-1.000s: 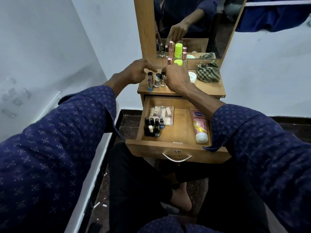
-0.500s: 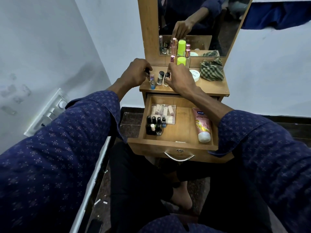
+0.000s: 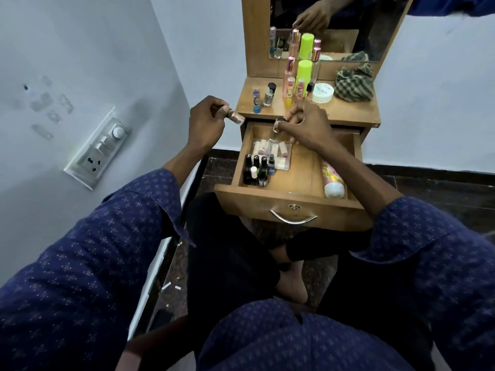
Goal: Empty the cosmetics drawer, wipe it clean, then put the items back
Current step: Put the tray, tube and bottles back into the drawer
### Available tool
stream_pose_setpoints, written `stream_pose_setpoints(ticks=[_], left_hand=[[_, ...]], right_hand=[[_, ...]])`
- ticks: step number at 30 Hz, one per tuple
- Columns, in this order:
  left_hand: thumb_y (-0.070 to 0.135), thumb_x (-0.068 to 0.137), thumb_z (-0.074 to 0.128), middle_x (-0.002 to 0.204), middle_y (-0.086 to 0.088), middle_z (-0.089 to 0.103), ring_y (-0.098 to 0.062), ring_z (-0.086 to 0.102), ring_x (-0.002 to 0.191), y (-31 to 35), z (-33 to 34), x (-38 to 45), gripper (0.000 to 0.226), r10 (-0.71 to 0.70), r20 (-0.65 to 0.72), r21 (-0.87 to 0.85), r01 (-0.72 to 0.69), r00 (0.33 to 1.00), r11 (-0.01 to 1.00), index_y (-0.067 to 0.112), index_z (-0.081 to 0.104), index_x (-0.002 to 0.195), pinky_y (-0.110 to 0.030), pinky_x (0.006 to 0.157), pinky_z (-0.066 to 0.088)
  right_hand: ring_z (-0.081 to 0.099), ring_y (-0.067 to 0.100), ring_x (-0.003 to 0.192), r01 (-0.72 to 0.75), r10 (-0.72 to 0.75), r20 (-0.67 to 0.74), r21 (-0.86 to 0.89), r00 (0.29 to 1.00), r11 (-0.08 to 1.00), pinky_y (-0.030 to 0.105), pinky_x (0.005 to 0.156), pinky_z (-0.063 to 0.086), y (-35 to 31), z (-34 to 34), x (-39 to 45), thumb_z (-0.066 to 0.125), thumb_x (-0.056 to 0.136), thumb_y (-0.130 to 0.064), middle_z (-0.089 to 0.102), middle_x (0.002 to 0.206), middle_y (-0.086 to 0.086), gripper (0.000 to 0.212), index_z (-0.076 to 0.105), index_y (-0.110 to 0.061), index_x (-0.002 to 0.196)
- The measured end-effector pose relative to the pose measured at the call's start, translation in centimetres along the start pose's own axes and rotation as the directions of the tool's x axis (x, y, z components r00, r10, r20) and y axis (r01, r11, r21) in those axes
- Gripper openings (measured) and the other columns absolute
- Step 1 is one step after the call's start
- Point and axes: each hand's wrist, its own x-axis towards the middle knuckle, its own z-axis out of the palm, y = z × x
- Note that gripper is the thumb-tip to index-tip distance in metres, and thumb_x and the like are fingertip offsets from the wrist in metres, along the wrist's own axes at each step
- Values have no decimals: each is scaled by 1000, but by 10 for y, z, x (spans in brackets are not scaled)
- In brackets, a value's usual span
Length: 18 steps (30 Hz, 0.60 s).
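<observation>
1. Wood all round us here: the drawer (image 3: 284,202) stands pulled out under the desk (image 3: 345,115), and we judge we are in the putting-back stage, with part of the cosmetics already inside.

2. Our left hand (image 3: 206,124) hangs left of the desk's corner, outside the drawer. Its fingers (image 3: 214,111) are curled round a small copper bottle (image 3: 235,115), whose long axis lies nearly level, pointing right toward the drawer.

3. Our right hand (image 3: 305,124) is over the drawer's back edge, fingers curled round a small dark-capped bottle (image 3: 280,124). We cannot tell exactly how that one is tilted.

4. Below that hand lies the clear packet (image 3: 273,153) of pale tubes, and nearer us the cluster of dark nail-polish bottles (image 3: 255,170) stands upright at the drawer's left front. The pink tube (image 3: 333,180) lies along the right wall, cap toward us.

5. Here is what the move turns on, as we see it: free floor sits down and toward us from the right hand, between the bottle cluster and the pink tube. The right hand is plainly the nearer one; the left must cross rightward over the drawer's side wall first.

6. On the desk the blue-based bottle (image 3: 256,99), the silver polish (image 3: 269,95), the green-capped spray (image 3: 302,79) and the white jar (image 3: 323,92) wait beside the checked cloth (image 3: 355,83).
</observation>
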Motion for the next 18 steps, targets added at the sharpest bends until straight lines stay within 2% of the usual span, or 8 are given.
stream_pose_setpoints(ticks=[2,4,6,10,14,18], left_hand=[[25,101,64,95,4,78,-12,73,87,1,-1,-12,19,-12,99,-50,17,995,999,11,76,103,-37,84,61],[26,100,68,94,-2,79,-18,73,83,5,-2,-19,20,18,225,-65,-3,974,998,9,78,104,-36,81,62],[29,96,74,93,-1,79,-16,73,80,10,-3,-29,19,75,343,-31,-69,936,997,12,80,103,-32,80,60],[26,90,83,93,7,78,-8,71,83,18,-6,-40,15,136,540,46,-191,830,981,18,83,102,-20,77,54],[25,83,89,94,4,78,-14,71,87,18,-5,-44,19,107,645,145,-258,756,955,19,85,100,-29,79,55],[19,79,92,92,5,79,-6,72,81,12,1,-52,20,60,668,242,-292,742,925,16,85,97,-30,82,60]], right_hand=[[71,16,56,-33,30,26,103,999,994,29,52,56,3,0,-12,83,85,-29,74,76,7,30,66,-9,99],[70,16,59,-51,42,64,144,997,988,27,51,54,5,-1,-21,82,86,-26,74,77,9,32,67,-4,103],[69,16,62,-40,26,123,111,992,993,26,52,55,8,1,-32,81,85,-22,74,79,11,29,68,-4,103],[72,17,63,41,-32,272,-30,962,999,38,61,60,13,9,-48,85,81,-23,76,79,6,24,71,-15,98],[74,11,61,76,-22,365,-132,931,988,34,64,58,10,23,-61,85,81,-26,77,75,-1,23,68,-24,96],[73,5,60,29,56,356,-228,933,973,28,62,53,7,38,-65,84,81,-29,77,71,-7,23,64,-30,94]])
